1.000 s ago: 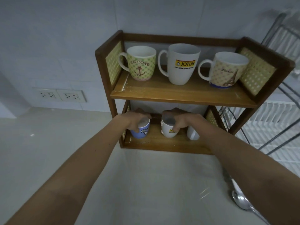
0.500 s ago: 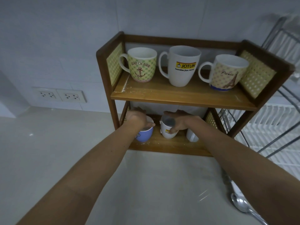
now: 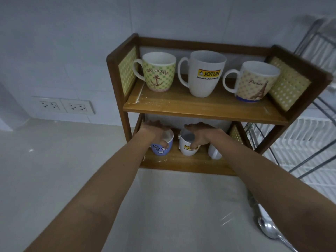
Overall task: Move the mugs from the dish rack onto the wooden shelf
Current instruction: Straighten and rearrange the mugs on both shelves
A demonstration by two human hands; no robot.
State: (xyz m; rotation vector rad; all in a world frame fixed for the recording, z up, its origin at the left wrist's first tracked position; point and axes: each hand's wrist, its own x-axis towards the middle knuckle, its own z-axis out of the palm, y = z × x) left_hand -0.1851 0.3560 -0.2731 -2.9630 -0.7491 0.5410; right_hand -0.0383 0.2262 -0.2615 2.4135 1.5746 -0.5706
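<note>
Left hand (image 3: pixel 154 130) clamped on blue mug (image 3: pixel 162 146), right hand (image 3: pixel 200 133) on white mug (image 3: pixel 188 144), both on lower board of shelf (image 3: pixel 205 108); pale counter (image 3: pixel 54 160), tiled wall (image 3: pixel 72 42), sockets (image 3: pixel 63 106), rack (image 3: pixel 309 142) right

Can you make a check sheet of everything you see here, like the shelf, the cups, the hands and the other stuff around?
Surface: pale counter, wooden shelf standing on it.
Job's things: top board holds anchor mug, tall Jotun mug, Paris mug; bottom board holds blue face mug, small Jotun mug, white mug.
Clutter: spoon on counter.
Hands: left hand gripping blue face mug's rim; right hand gripping small Jotun mug's rim.
Cables: nothing seen.
Surroundings: wall sockets; dish rack at right.
</note>
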